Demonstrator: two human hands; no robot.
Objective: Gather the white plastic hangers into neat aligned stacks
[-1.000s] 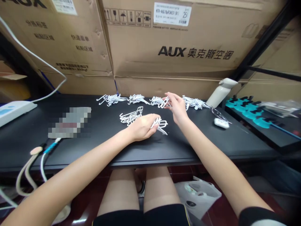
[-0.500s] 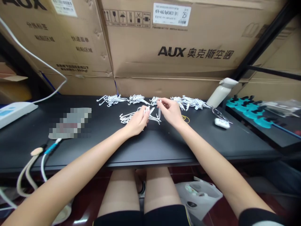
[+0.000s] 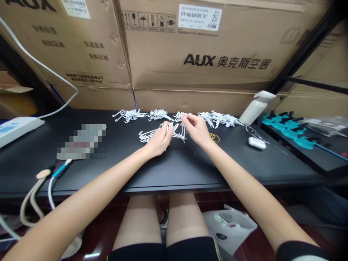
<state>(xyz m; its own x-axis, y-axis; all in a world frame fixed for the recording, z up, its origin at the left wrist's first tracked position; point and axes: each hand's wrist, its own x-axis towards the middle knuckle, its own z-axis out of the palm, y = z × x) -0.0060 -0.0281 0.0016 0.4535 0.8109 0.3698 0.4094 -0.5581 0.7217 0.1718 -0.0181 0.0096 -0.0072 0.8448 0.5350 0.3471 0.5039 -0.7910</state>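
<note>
Both my hands meet over the middle of the black table (image 3: 174, 170). My left hand (image 3: 159, 139) is closed on a small bunch of white wire hooks (image 3: 177, 131). My right hand (image 3: 197, 129) pinches the same bunch from the right side. A loose pile of white hooks (image 3: 148, 135) lies just left of my left hand. Several bundles of white hooks (image 3: 220, 118) lie in a row along the table's back edge. A yellow rubber band (image 3: 214, 137) lies on the table right of my right hand.
Large cardboard boxes (image 3: 195, 54) stand behind the table. A white bottle (image 3: 254, 107) leans at the back right, with a small white object (image 3: 256, 143) near it. Teal parts (image 3: 288, 128) lie on a shelf to the right. A white power strip (image 3: 16, 127) and cables sit left.
My left hand lifted its hooks off the table and moved back toward the right hand, which came in from the rear bundles. Both now hold one bunch together; the rubber band is uncovered.
</note>
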